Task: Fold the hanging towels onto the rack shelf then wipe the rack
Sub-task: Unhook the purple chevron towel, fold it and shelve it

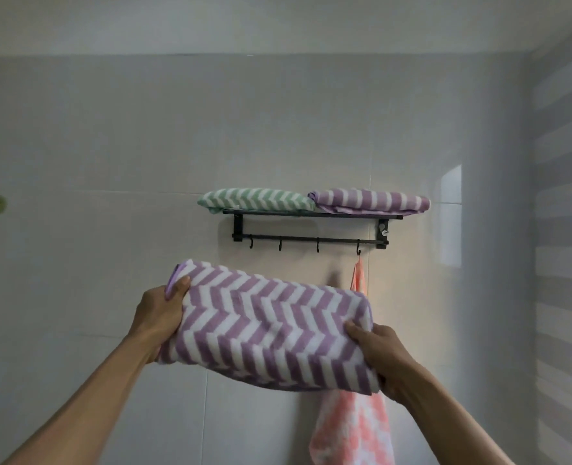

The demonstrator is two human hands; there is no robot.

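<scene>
Below the rack (311,216), the left hand (158,317) and right hand (383,359) clamp opposite ends of the folded purple towel (271,327), keeping its folds together for shelving.

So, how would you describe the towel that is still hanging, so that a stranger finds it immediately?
Find the black rack on the tiled wall, with a green folded towel and a purple folded towel on its shelf. Follow the lower bar to the rightmost hook. The pink-and-white towel hangs from it, the only pink one and the only one unfolded.
</scene>
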